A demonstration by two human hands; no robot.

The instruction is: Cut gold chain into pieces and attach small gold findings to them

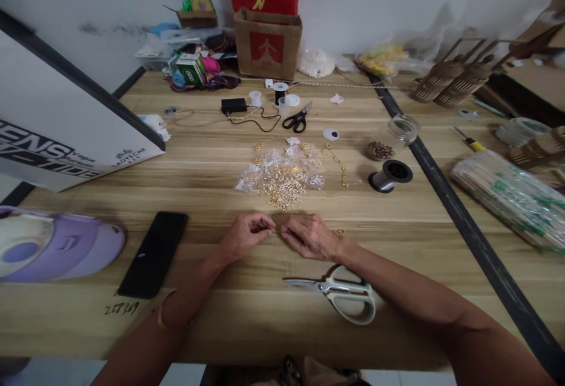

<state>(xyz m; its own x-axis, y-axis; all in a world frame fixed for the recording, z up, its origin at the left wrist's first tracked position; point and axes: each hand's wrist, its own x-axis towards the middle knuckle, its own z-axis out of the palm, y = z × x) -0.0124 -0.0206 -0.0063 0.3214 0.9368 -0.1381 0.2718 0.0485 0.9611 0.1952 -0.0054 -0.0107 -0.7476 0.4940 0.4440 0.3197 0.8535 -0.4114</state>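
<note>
My left hand (248, 236) and my right hand (310, 236) nearly meet over the table, thumb and fingertips of each pressed together. What they pinch is too small to make out; a tiny golden glint shows between them. Thin pale strands seem to hang below my right hand. Just beyond the fingertips lies a heap of small gold and silver jewellery findings (285, 189), partly in clear plastic bags (249, 177). A few gold rings (338, 232) lie beside my right wrist. White-handled scissors (348, 295) rest below my right hand, their blades pointing left.
Right of the heap are a gold chain (341, 165), a spool of wire (391, 175) and a tipped jar (399, 133) of beads. Black scissors (298, 118) lie behind. A phone (153, 253) and a purple-white container (66, 248) stand left; wrapped sticks (507, 198) lie right.
</note>
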